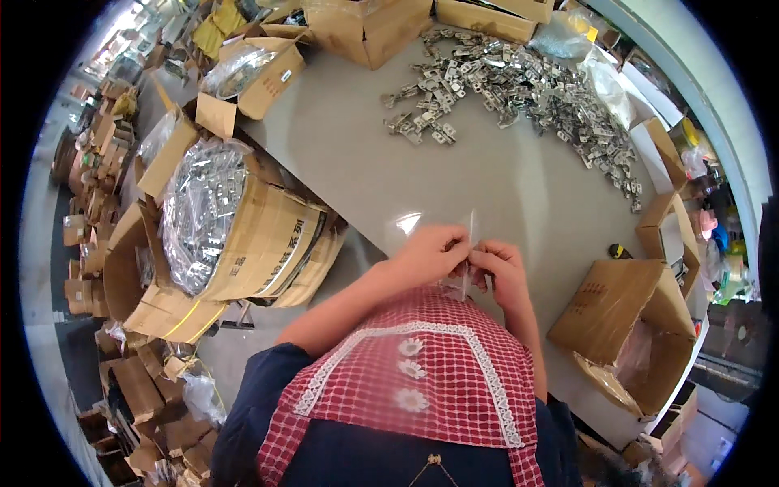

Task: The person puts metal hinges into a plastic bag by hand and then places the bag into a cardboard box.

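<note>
My left hand [434, 253] and my right hand [499, 272] come together over the near edge of the grey table, just in front of my red checked apron [373, 390]. Between them stands a clear plastic bag [468, 243], thin and hard to see against the table. The fingers of both hands are closed on it in a pinch. A large heap of small metal hinge-like parts [519, 81] lies at the far side of the table, out of reach of both hands.
An open carton with bagged metal parts [280, 243] stands left of the table. Another open carton [617, 316] sits on its right. More cartons [369, 32] line the far edge. A small black and yellow object [619, 252] lies near the right carton.
</note>
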The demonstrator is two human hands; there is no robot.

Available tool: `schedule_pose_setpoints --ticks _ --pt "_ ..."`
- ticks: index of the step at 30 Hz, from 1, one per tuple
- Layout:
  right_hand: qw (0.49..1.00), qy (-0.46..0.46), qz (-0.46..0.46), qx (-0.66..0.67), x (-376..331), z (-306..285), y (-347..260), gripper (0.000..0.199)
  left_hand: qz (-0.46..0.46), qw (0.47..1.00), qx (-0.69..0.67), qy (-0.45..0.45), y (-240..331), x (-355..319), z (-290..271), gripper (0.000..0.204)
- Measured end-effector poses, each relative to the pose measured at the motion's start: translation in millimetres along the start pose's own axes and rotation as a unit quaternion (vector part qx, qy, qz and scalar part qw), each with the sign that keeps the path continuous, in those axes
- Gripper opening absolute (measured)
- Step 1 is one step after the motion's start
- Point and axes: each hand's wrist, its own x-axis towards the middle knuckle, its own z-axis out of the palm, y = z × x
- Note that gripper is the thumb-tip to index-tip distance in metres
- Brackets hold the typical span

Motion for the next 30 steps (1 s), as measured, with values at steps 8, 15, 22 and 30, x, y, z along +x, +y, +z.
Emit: schedule_pose_setpoints --ticks 8,15,22,30 --pt "0.861 0.223 -0.222 -0.399 21 -9 20 0.011 0.084 0.956 0.232 0.159 -11 -1 -2 0.016" --pt "0.727 0.088 -0.341 -0.590 42 20 -13 0.029 0.165 0.859 0.437 0.210 -39 7 -3 0.015" --pt "0.952 0.044 -0.143 -0.266 115 0 16 0.023 -0.067 0.892 0.403 0.193 -47 8 -28 0.022" --pt "0.812 0.095 -0.233 -0.527 231 -14 2 0.034 -0.128 0.834 0.427 0.325 -84 19 -95 0.021"
